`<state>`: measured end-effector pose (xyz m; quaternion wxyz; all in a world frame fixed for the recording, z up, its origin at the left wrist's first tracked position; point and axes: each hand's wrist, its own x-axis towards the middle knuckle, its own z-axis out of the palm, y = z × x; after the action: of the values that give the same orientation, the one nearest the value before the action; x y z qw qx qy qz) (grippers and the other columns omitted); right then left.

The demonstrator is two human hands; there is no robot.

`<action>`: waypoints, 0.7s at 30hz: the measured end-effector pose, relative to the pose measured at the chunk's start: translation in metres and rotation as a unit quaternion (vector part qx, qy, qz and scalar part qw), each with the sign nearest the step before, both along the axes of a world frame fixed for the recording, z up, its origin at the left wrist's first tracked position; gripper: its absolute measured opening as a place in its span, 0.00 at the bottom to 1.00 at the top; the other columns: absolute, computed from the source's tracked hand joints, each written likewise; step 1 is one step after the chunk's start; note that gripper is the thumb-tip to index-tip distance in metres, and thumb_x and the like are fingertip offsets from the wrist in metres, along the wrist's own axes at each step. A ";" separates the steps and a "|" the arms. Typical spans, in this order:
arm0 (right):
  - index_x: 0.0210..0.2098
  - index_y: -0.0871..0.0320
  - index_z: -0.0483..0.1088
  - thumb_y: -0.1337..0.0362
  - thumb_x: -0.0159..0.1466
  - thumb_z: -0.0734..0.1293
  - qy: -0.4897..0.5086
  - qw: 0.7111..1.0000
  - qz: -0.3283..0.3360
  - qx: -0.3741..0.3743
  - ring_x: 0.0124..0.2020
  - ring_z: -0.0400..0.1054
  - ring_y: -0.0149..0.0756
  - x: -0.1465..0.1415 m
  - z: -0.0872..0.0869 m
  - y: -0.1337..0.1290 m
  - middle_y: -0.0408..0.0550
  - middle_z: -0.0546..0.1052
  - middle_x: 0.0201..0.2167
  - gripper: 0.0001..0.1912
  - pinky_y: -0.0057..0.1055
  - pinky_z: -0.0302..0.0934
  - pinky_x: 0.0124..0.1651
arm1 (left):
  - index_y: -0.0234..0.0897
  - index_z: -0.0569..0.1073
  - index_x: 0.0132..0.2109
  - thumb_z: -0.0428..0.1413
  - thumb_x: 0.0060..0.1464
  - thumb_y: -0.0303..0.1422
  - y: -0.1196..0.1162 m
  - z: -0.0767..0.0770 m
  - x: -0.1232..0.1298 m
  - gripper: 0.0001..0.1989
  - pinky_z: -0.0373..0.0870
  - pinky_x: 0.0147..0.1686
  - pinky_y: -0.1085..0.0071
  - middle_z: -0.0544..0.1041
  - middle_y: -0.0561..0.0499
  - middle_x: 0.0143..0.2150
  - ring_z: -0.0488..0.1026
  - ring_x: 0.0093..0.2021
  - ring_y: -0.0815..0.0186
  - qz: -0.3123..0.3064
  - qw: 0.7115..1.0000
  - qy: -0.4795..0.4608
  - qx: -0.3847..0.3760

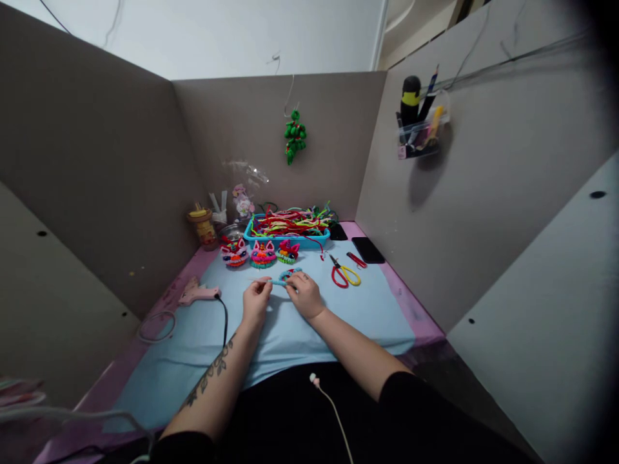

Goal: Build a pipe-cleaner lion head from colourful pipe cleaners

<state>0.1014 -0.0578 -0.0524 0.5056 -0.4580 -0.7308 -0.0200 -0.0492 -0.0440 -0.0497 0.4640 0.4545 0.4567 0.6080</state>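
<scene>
Between my hands, low over the blue cloth (360,322), stretches a light-blue pipe cleaner (278,282) that looks wound tightly; a thin pale end sticks out to the left. My left hand (256,300) pinches its left end, and the fingers of my right hand (304,293) are closed on its right end. Just behind the right fingers lies a blue-and-red ring-shaped piece (287,274), partly hidden by them. Farther back stand colourful fuzzy animal heads: a purple-and-red one (235,254), a pink-and-orange one (263,255) and a magenta-and-green one (289,252).
Behind the heads is a blue basket (290,243) of pipe cleaners. Scissors (345,273), a red cutter (356,260) and a phone (368,250) lie at the right. A pink glue gun (198,292) with its cord lies left. Grey partitions (329,142) enclose the table.
</scene>
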 end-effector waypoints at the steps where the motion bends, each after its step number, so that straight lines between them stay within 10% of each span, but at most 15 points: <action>1: 0.34 0.56 0.71 0.68 0.60 0.64 0.005 1.000 -0.001 -0.002 0.39 0.67 0.39 0.000 0.000 0.000 0.49 0.74 0.33 0.04 0.35 0.62 0.44 | 0.31 0.75 0.38 0.63 0.38 0.42 0.000 0.001 0.000 0.21 0.59 0.23 0.75 0.71 0.53 0.24 0.64 0.22 0.72 -0.002 1.000 -0.006 -0.004; 7: 0.36 0.56 0.71 0.66 0.63 0.63 0.019 1.000 0.010 -0.007 0.40 0.68 0.38 -0.001 -0.002 0.001 0.50 0.75 0.35 0.05 0.34 0.63 0.45 | 0.36 0.73 0.45 0.66 0.36 0.39 -0.004 0.006 0.006 0.26 0.67 0.40 0.69 0.77 0.43 0.45 0.73 0.43 0.63 -0.091 0.993 -0.069 0.008; 21: 0.36 0.57 0.71 0.67 0.62 0.63 -0.021 0.999 0.033 -0.017 0.36 0.68 0.38 -0.004 -0.002 -0.001 0.48 0.75 0.32 0.05 0.33 0.62 0.41 | 0.34 0.70 0.37 0.67 0.34 0.39 -0.005 0.012 0.004 0.23 0.68 0.42 0.66 0.77 0.46 0.36 0.75 0.37 0.64 -0.059 0.982 -0.176 -0.019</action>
<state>0.0974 -0.0593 -0.0546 0.4828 -0.4416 -0.7562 -0.0006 -0.0450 -0.0486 -0.0381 0.5811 0.3576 0.3513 0.6411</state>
